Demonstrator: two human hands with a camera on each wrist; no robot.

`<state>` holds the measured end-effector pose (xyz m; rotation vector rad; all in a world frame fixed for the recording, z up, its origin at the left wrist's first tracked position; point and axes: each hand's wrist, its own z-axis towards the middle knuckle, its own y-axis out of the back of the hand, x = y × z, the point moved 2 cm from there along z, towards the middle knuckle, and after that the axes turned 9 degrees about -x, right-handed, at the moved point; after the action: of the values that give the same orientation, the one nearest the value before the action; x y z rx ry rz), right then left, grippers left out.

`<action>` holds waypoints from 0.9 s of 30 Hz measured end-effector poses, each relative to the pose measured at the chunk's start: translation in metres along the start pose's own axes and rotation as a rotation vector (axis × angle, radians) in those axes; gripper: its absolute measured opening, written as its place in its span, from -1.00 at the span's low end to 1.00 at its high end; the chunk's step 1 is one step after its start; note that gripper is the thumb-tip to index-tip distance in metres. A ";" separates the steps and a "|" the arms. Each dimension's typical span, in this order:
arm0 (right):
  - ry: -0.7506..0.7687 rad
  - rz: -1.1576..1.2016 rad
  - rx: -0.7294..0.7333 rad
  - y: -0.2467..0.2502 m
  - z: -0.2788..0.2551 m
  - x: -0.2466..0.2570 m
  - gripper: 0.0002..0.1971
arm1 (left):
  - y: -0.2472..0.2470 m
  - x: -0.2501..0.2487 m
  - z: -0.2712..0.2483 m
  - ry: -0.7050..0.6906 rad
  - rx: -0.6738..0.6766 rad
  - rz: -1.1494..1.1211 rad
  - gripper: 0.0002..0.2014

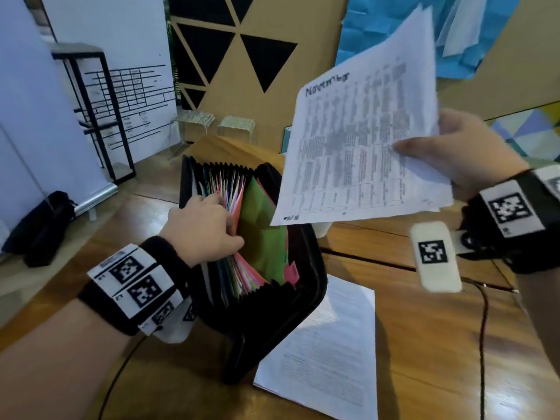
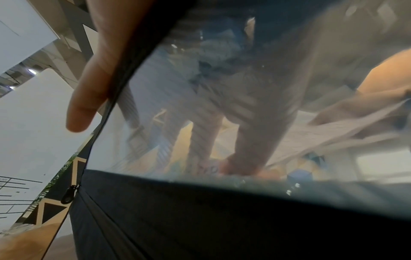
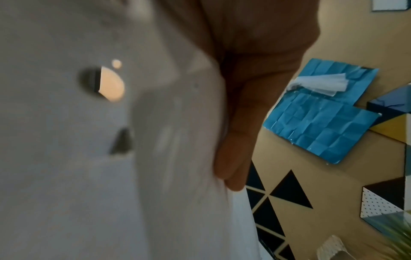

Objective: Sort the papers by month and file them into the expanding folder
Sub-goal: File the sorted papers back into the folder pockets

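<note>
- The left hand (image 1: 203,228) has its fingers (image 1: 216,199) curled down among the coloured dividers (image 1: 235,189) of the expanding folder (image 1: 272,316), pressing them toward the folder's left wall, with the thumb lying against the near dividers; a gap stands open beside a green divider (image 1: 263,225).
- In the left wrist view the fingers show blurred through a clear plastic panel (image 2: 155,88) of the folder, while the thumb (image 2: 89,95) lies outside along the black zip edge.
- The right hand (image 1: 463,153) pinches a white sheaf of papers (image 1: 357,140) at its right edge, thumb (image 1: 424,148) on top and fingers behind; the right wrist view shows a finger (image 3: 240,140) lying against the back of the white sheets.
- The top sheet bears the handwritten word "November" over a printed table and is held in the air above the far right of the wooden table (image 1: 424,344), tilted, its lower left corner just over the folder's right side.
- The folder stands open near the middle of the table, its black cover spread at the near end.
- One more printed sheet (image 1: 324,353) lies flat on the table toward its near edge, partly tucked under the folder's right side.
- Both wrists carry black bands with white tags printed with square patterns.
</note>
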<state>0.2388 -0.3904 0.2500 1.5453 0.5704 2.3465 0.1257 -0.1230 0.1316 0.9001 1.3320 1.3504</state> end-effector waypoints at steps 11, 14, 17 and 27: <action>0.196 -0.462 0.128 -0.063 -0.016 0.017 -0.68 | -0.003 0.009 0.001 -0.018 -0.019 -0.036 -0.82; 0.201 -0.524 0.134 -0.061 -0.016 0.015 -0.70 | -0.003 0.016 -0.001 -0.006 -0.012 -0.029 -0.82; 0.163 -0.549 0.178 -0.052 -0.014 0.011 -0.67 | -0.002 0.019 -0.003 0.008 -0.006 -0.033 -0.82; 0.206 -0.671 0.296 -0.065 -0.019 0.036 -0.74 | -0.001 0.001 -0.001 -0.028 -0.020 -0.014 -0.76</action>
<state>0.2079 -0.3206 0.2428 0.9831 1.2996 1.9497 0.1251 -0.1222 0.1304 0.8913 1.2997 1.3335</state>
